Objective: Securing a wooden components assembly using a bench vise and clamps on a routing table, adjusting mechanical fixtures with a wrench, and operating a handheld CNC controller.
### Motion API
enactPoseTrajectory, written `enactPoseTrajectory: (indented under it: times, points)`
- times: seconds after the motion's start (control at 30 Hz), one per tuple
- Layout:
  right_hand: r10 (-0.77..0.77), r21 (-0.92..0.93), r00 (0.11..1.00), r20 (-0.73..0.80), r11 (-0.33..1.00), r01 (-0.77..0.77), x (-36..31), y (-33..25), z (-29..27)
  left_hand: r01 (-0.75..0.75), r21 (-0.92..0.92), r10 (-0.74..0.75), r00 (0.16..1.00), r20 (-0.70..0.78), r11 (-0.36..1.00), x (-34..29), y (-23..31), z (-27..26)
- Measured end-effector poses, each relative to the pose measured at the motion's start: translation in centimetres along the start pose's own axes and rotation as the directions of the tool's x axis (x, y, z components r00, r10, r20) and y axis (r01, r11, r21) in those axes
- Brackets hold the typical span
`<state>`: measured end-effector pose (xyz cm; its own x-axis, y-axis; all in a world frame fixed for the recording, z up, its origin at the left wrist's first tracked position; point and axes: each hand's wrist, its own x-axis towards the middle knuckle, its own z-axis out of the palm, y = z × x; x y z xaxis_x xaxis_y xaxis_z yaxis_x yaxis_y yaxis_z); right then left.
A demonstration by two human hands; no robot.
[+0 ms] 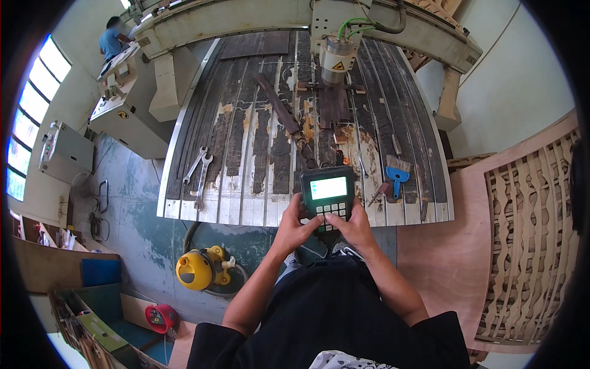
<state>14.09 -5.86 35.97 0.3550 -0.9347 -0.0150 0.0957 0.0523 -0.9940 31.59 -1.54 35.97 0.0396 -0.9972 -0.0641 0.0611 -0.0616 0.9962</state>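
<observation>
Between my two hands I hold a black handheld controller (305, 182) with a lit screen and a keypad. My left hand (295, 222) wraps its left side, the thumb lying on the lower keys. On the other side my right hand (355, 226) grips the edge, its thumb also on the keypad. Past the controller stretches the slotted bed (239, 206) of a CNC router. Its spindle (337, 61) hangs over dark wood pieces (334, 107) near the middle of the bed. A long dark wood strip (276, 103) lies to the left of them.
Two wrenches (201, 175) lie on the bed's left; a blue brush (397, 175) lies right. A gantry (233, 24) spans the far side. A yellow vacuum (195, 269) with a hose stands on the floor at left. Plywood (439, 264) is at right. Another person (112, 42) is far left.
</observation>
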Motion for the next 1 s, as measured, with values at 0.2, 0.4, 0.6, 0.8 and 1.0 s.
enactPoseTrajectory:
  times: [0.2,0.4,0.6,0.8,1.0]
  points:
    - [-0.005,-0.008,1.0,-0.001,1.0,0.005,-0.3,0.8,-0.4,0.017,-0.009,-0.017,1.0,0.003,1.0,-0.3,-0.3,0.4]
    - [0.009,-0.012,1.0,-0.017,1.0,-0.01,-0.5,1.0,-0.7,0.064,-0.033,-0.065,0.997,-0.035,0.997,-0.3,-0.1,0.9]
    - [0.006,-0.017,1.0,-0.023,1.0,-0.006,-0.8,0.9,-1.1,0.032,-0.013,-0.032,0.998,-0.058,0.999,-0.3,0.1,1.6]
    - [0.001,-0.009,0.999,-0.034,1.0,-0.001,-1.0,1.1,-1.6,0.04,-0.017,-0.041,0.998,-0.049,0.999,-0.2,-0.2,2.1]
    - [0.001,-0.024,1.0,-0.026,1.0,-0.002,-1.1,1.3,-2.2,0.044,-0.061,-0.048,0.997,-0.059,0.997,-0.2,-0.3,2.6]
